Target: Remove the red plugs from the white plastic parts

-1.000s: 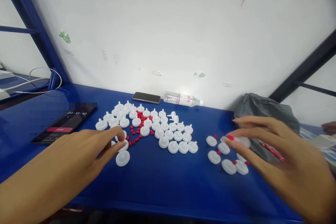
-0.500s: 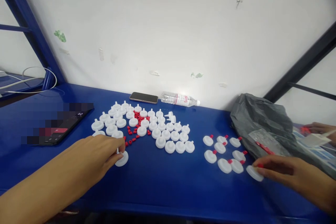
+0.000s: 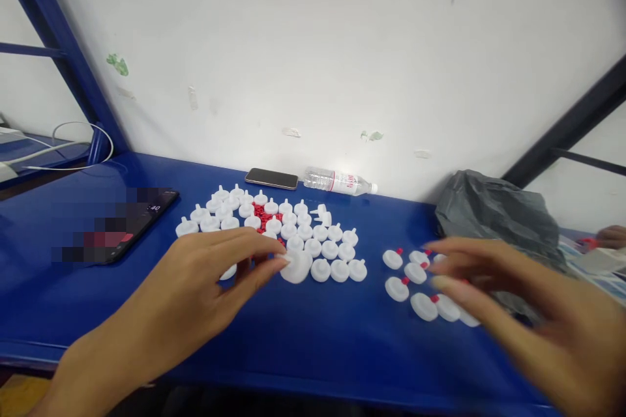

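My left hand (image 3: pixel 195 293) pinches the short spout of a white disc-shaped plastic cap (image 3: pixel 297 268), tilted in front of the white pieces. Beyond it, many matching white spouted caps (image 3: pixel 330 249) stand grouped, spouts mostly up. Small red tips (image 3: pixel 267 214) lie loose among them, partly hidden by my left hand. My right hand (image 3: pixel 533 313), smeared by motion, has thumb and fingers apart with nothing seen between them. It hovers over the right-hand group of white caps with red tips on their spouts (image 3: pixel 424 307), covering some of them.
A blue table (image 3: pixel 313 352) meets a white wall. Along the back lie a phone (image 3: pixel 272 179) and a clear bottle (image 3: pixel 340 181). Another phone (image 3: pixel 151 215) lies left. A dark plastic bag (image 3: pixel 493 205) sits right; past it shows another person's hand (image 3: pixel 611 236).
My left hand has lifted a white cap and carried it right. My right hand has let go of a red-tipped white cap at the right and moved left, fingers opening.
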The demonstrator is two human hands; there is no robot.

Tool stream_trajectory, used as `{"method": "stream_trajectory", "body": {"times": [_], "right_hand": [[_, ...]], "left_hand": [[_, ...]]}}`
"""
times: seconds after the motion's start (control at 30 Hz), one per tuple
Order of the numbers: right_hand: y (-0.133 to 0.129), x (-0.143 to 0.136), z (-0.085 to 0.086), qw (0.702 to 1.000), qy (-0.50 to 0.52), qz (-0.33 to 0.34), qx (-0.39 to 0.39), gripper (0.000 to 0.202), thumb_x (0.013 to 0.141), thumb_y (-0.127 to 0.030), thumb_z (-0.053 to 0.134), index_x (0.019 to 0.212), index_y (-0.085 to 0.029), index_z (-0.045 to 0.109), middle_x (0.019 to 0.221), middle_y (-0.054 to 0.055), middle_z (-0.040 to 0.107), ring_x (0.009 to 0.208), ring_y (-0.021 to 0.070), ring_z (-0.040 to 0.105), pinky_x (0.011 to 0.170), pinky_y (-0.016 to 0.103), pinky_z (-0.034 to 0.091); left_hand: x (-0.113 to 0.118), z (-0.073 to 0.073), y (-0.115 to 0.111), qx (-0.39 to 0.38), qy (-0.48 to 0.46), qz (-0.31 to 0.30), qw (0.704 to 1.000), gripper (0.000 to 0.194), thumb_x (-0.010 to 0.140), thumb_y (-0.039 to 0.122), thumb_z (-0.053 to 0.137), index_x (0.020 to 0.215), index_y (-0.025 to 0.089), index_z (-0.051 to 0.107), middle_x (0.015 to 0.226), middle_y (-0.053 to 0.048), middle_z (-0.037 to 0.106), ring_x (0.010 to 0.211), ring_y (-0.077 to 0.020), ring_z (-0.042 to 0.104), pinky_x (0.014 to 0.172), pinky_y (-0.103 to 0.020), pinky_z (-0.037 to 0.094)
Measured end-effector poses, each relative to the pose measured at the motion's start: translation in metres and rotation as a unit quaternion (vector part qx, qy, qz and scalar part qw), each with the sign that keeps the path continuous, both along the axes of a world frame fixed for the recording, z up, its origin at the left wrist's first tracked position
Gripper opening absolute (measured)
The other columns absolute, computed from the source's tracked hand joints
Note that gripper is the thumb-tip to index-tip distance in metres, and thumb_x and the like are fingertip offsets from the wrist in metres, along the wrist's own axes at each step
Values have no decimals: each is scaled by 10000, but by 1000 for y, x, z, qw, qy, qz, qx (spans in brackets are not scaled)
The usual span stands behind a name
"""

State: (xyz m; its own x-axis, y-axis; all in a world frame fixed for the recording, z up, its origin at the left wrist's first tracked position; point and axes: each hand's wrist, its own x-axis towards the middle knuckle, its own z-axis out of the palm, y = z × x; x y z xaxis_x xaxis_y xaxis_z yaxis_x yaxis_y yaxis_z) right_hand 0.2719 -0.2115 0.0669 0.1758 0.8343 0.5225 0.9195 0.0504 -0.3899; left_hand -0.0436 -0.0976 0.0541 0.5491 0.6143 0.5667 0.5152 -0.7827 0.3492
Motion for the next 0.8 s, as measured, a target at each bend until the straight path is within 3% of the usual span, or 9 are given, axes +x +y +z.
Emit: {"method": "stream_trajectory", "body": {"times": [0.1, 0.2, 0.27, 0.37, 0.5, 0.6, 0.8], "right_hand": [[22, -66, -4, 987, 18, 159, -14, 533, 886, -598, 700, 1349, -342, 636, 1154, 49, 783, 934, 247, 766, 753, 340, 633], [40, -101, -18, 967, 40, 248, -50, 318, 931, -475, 711, 1217, -335, 698, 1102, -12, 794, 914, 197, 763, 818, 310, 608], [45, -102, -23, 972, 38, 231, -32, 237, 937, -420, 718, 1151, -318, 724, 1044, -28, 803, 869, 183, 766, 782, 289, 598], [43, -84, -21, 988, -1, 148, 38, 259, 917, -405, 733, 1138, -270, 747, 1025, 0, 814, 779, 190, 764, 710, 290, 597], [37, -66, -10, 993, -28, 94, 65, 257, 911, -431, 725, 1078, -243, 778, 954, 13, 820, 540, 144, 675, 513, 258, 551], [35, -68, -6, 992, -19, 106, 66, 248, 916, -433, 718, 1057, -239, 781, 902, 10, 815, 483, 122, 633, 424, 234, 491], [35, -75, -8, 991, -25, 129, 25, 216, 918, -405, 729, 1079, -264, 761, 888, -20, 801, 566, 140, 672, 585, 272, 535]], "left_hand": [[9, 0, -10, 5, -48, -48, 998, 63, 972, 292, 670, 1014, 287, 717, 849, 84, 755, 683, -69, 669, 669, -153, 493], [14, -1, -13, -10, -57, -64, 996, 73, 990, 281, 637, 1007, 278, 708, 836, 78, 741, 678, -71, 657, 659, -158, 493], [11, -4, -9, -29, -32, -35, 998, 123, 1006, 342, 604, 1040, 279, 705, 825, 59, 720, 650, -93, 632, 642, -192, 493], [0, -12, 3, -24, 72, 74, 994, 278, 989, 453, 580, 1146, 252, 692, 943, -13, 691, 694, -160, 628, 618, -271, 481], [-9, -23, 15, -28, 247, 174, 953, 279, 972, 388, 536, 1079, 192, 704, 1101, -96, 603, 738, -208, 626, 555, -308, 427], [-7, -25, 19, -48, 307, 200, 929, 253, 983, 320, 501, 1039, 175, 701, 1086, -109, 570, 806, -238, 640, 571, -312, 442], [2, -25, 23, -75, 354, 202, 910, 272, 984, 238, 461, 986, 165, 723, 1094, -137, 568, 896, -276, 652, 566, -308, 453]]}}
